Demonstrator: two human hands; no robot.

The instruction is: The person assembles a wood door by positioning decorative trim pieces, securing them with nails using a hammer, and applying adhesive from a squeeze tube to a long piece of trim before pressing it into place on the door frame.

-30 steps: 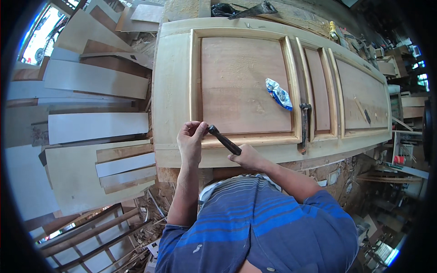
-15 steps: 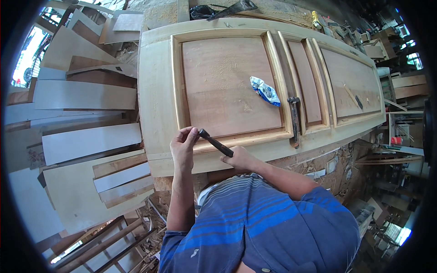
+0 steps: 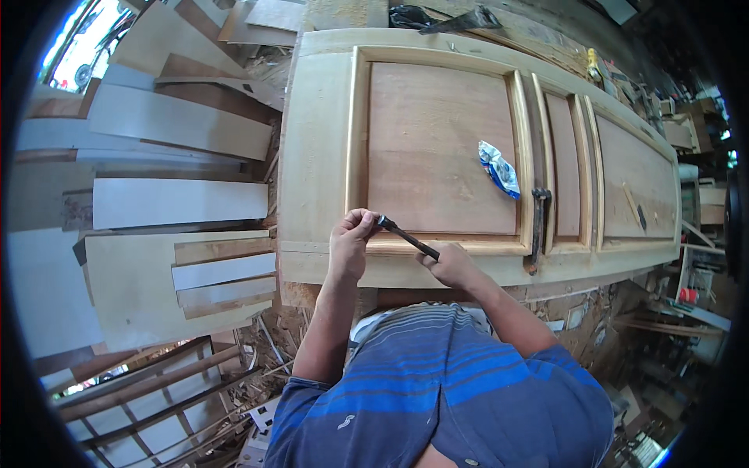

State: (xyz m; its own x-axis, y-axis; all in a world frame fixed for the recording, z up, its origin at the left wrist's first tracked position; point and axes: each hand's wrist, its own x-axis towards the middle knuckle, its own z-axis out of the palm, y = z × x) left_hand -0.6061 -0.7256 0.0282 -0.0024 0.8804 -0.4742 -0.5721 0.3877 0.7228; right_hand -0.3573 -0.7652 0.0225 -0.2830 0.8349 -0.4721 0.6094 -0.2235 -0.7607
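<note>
My right hand [image 3: 455,267] grips the handle of a dark hammer [image 3: 409,239], its head pointing left. Close to that head, my left hand [image 3: 353,237] is closed in a pinch at the near-left corner of a moulded frame. Whatever the fingertips hold is too small or hidden to name. Both hands are over a pale wooden panel door [image 3: 318,156] lying flat in front of me. Gold-brown moulding [image 3: 452,246] borders its largest panel. A crumpled blue and silver packet [image 3: 499,169] rests on that panel.
Another hammer [image 3: 538,230] lies across the door's frame, right of the packet. A wooden stick [image 3: 630,203] and a dark tool [image 3: 642,217] lie on the right panel. White and tan boards [image 3: 179,203] are stacked at left. A black plastic bag [image 3: 413,15] sits beyond the door.
The whole scene has shifted right in the picture as the view turned. My hands stay near the same moulding corner, with the hammer still in my right hand.
</note>
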